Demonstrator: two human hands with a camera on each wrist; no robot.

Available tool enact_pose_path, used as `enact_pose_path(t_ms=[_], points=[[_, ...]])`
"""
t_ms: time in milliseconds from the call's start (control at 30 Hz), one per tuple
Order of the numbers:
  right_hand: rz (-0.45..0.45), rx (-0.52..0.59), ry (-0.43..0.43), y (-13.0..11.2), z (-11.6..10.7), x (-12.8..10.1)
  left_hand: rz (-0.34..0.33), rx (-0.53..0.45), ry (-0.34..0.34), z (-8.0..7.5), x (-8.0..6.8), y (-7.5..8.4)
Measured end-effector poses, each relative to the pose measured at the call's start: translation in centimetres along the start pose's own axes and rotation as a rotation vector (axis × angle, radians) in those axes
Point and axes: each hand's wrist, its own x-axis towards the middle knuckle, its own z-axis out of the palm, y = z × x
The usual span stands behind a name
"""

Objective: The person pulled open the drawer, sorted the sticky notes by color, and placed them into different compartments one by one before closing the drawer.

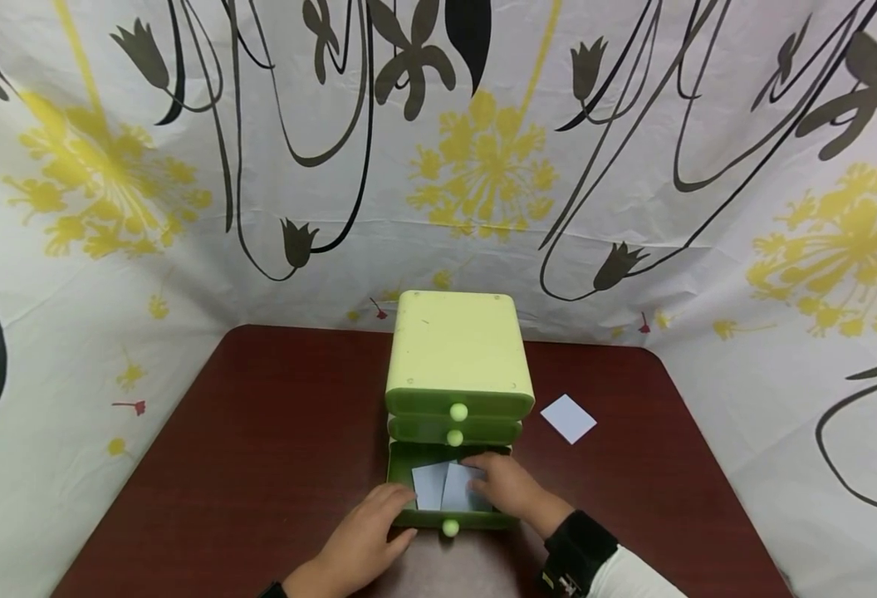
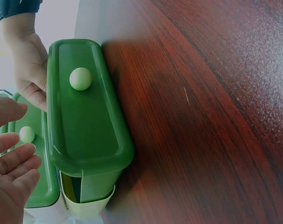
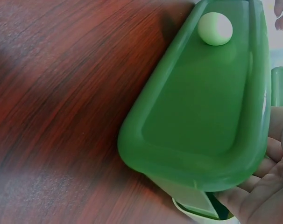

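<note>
In the head view, a small green chest of drawers (image 1: 457, 345) has its bottom drawer (image 1: 483, 521) pulled out toward me. Two pale square paper slips (image 1: 428, 483) lie in it, one overlapping the other. My right hand (image 1: 515, 490) reaches over the drawer's right side, fingers extended over the right-hand slip. The left hand (image 1: 360, 536) is at the drawer's front left corner, fingers relaxed and nothing held. In the left wrist view, that hand's loosely bent fingers (image 2: 17, 163) are beside the green drawer front (image 2: 88, 119). The drawer front partly hides my right fingers in the right wrist view.
Another pale square slip (image 1: 569, 419) lies on the dark red-brown table (image 1: 289, 432), right of the chest. Two upper drawers, each with a round knob (image 1: 458, 412), are above the pulled-out one. A floral-patterned cloth (image 1: 379, 183) surrounds the table's back and sides.
</note>
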Motion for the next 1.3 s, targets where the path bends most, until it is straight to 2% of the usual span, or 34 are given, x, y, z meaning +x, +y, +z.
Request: enact_pose_path(t_ms=[133,300,500,633,900,1033,1167,1300], points=[[-0.009,-0.015,0.031,0.3,-0.2,-0.3,-0.023,-0.03,-0.045,-0.1,0.2,0.2],[0.013,0.045,0.109,1.6,-1.2,-1.2,0.012,-0.01,-0.012,0.2,0.3,0.5],[0.169,0.132,0.27,4.5,-2.6,-2.4,0.068,-0.005,0.006,0.7,0.7,0.9],[0.243,0.125,0.348,6.6,-3.5,-3.1,0.125,-0.012,0.016,1.1,1.2,1.5],[0.365,0.077,0.394,11.0,-5.0,-3.9,0.261,0.008,0.022,2.3,2.6,2.8],[0.39,0.034,0.432,12.8,-5.5,-3.4,0.307,0.012,-0.016,2.5,3.5,3.7],[0.396,-0.012,0.435,14.0,-5.8,-2.8,0.338,0.028,-0.065,2.5,4.1,4.6],[0.407,-0.056,0.427,14.7,-6.1,-2.1,0.373,0.048,-0.08,2.7,4.6,5.2]])
